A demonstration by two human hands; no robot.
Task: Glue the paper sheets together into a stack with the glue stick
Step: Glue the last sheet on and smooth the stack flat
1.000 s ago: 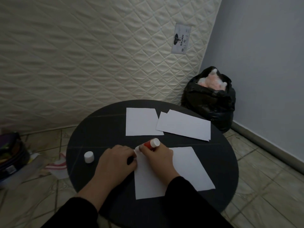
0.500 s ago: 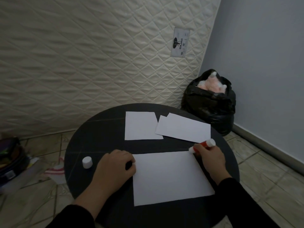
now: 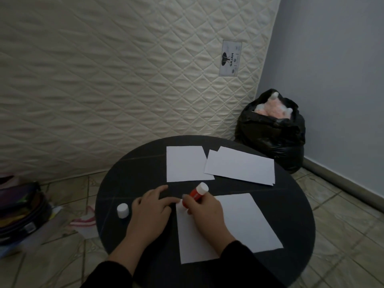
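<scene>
A white paper sheet (image 3: 239, 223) lies near me on the round dark table (image 3: 128, 175). My right hand (image 3: 204, 213) grips a red glue stick (image 3: 196, 193) tilted with its tip down on the sheet's far left corner. My left hand (image 3: 149, 208) rests flat beside that corner, fingertips at the sheet's edge. Another white sheet (image 3: 187, 163) lies farther back, and to its right two overlapping sheets (image 3: 241, 165). The white glue cap (image 3: 122, 210) stands left of my left hand.
A quilted mattress (image 3: 124, 80) leans upright behind the table. A black bag (image 3: 272, 132) with pink stuffing sits on the floor at the right by the grey wall. Bags and clutter (image 3: 20, 210) lie on the tiled floor at the left.
My right hand has swept the glue stick back from the sheet's far right corner to its far left corner. My left hand stays by the left edge, its fingers now stretched out.
</scene>
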